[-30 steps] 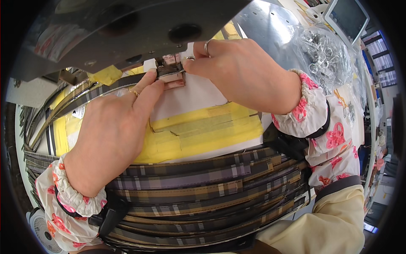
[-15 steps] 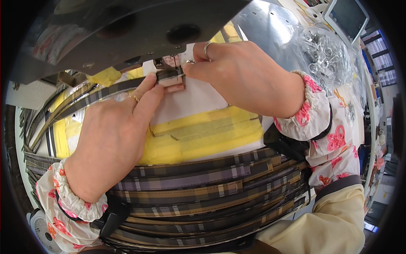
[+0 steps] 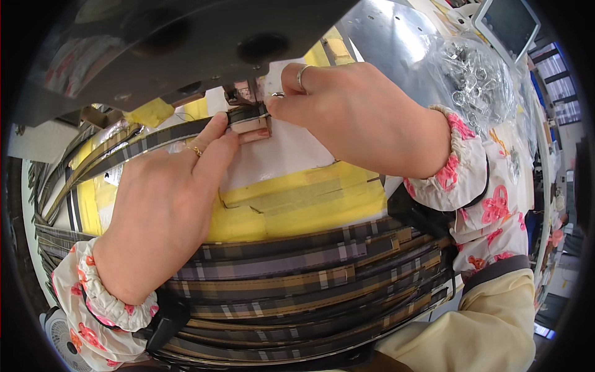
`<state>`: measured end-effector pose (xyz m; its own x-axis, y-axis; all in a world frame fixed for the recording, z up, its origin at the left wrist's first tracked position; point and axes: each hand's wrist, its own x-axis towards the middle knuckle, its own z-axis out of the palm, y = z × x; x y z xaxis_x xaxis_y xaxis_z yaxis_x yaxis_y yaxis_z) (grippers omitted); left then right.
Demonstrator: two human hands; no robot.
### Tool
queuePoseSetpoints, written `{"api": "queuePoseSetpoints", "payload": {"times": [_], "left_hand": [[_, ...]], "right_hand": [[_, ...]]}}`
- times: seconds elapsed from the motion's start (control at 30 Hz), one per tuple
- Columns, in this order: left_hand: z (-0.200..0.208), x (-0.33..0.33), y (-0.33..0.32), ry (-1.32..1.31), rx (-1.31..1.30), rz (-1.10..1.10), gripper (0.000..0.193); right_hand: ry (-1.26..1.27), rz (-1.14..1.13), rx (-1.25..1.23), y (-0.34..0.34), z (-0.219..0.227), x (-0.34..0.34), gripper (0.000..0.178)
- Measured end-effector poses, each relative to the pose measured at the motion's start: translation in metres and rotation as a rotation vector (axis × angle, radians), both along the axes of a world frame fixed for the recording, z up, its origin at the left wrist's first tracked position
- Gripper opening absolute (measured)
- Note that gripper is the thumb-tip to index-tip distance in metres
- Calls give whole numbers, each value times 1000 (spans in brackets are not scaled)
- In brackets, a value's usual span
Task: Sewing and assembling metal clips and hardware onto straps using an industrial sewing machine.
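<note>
A dark plaid strap [image 3: 167, 133] runs from the left to the needle area of a sewing machine [image 3: 186, 46]. My left hand [image 3: 162, 201] has its index and middle fingertips pressed on the strap, just left of the presser foot [image 3: 240, 93]. Right of the needle, my right hand [image 3: 372, 118] pinches the strap's end between thumb and curled fingers. A small shiny metal ring [image 3: 277, 94] shows at those fingertips; the rest of it is hidden. Below the strap lies a pinkish block [image 3: 253, 131] on the white work surface.
Yellow tape [image 3: 297, 198] covers part of the bed. Several plaid straps [image 3: 279, 304] hang in rows along the near edge, and more bunch up at the left. A clear bag of metal clasps [image 3: 474, 84] lies at the right, below a tablet-like screen [image 3: 508, 28].
Both hands keep their hold on the strap beside the needle. My right hand has shifted very slightly to the right; little else differs.
</note>
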<state>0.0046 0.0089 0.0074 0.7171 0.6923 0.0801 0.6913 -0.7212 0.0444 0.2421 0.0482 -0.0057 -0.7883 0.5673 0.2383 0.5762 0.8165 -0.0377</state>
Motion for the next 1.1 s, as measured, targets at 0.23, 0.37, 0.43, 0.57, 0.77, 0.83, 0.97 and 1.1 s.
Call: {"api": "queuePoseSetpoints", "payload": {"times": [0.23, 0.37, 0.43, 0.57, 0.77, 0.83, 0.97, 1.1], "left_hand": [[-2, -2, 7, 14, 23, -2, 33], [-1, -1, 12, 23, 21, 10, 34], [0, -1, 14, -18, -41, 19, 36], [12, -16, 14, -68, 18, -33, 40], [49, -86, 14, -227, -13, 221, 21], [45, -114, 41, -233, -18, 288, 24], [-4, -151, 143, -139, -147, 215, 40], [-74, -167, 218, -273, -188, 54, 51]], "right_hand": [[10, -9, 20, 6, -3, 0, 12], [4, -14, -2, 9, -6, 3, 17], [16, -1, -28, 11, -7, 4, 19], [82, -15, -11, 9, -1, -1, 23], [235, 37, -259, 15, 5, 5, 19], [305, 44, -442, 25, 4, 9, 21], [107, -179, -188, 35, 7, 41, 26], [47, -453, -156, 23, 16, 120, 26]]}}
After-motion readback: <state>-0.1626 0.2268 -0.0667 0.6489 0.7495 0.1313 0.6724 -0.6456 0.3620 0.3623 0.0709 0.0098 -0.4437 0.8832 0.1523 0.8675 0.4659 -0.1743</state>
